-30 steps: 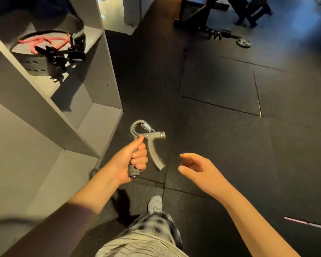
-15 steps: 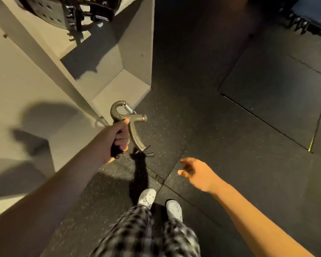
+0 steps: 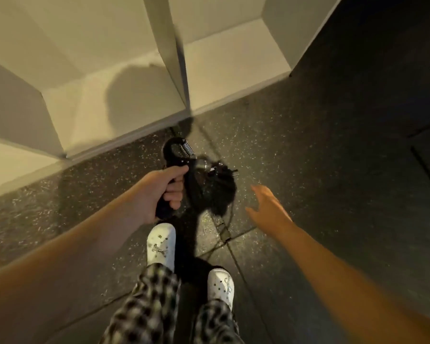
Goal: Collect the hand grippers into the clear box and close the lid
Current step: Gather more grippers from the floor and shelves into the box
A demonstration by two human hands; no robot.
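Observation:
My left hand (image 3: 163, 188) grips one handle of a dark hand gripper (image 3: 181, 155) with a metal spring at its curved top; the other handle hangs free below it, lost against its shadow. I hold it above the speckled black floor, just in front of the shelf unit. To the right, my right hand (image 3: 267, 207) is held out with relaxed fingers and holds nothing. The clear box is not in view.
A pale shelf unit (image 3: 179, 78) with bare bottom compartments stands ahead and to the left, its base edge meeting the dark rubber floor tiles (image 3: 333, 157). My two white shoes (image 3: 160, 244) and checked trouser legs are directly below.
My view has tilted down and swung toward the shelf base; the belt on the upper shelf has left the view. My left hand still holds the gripper, and my right hand stays open.

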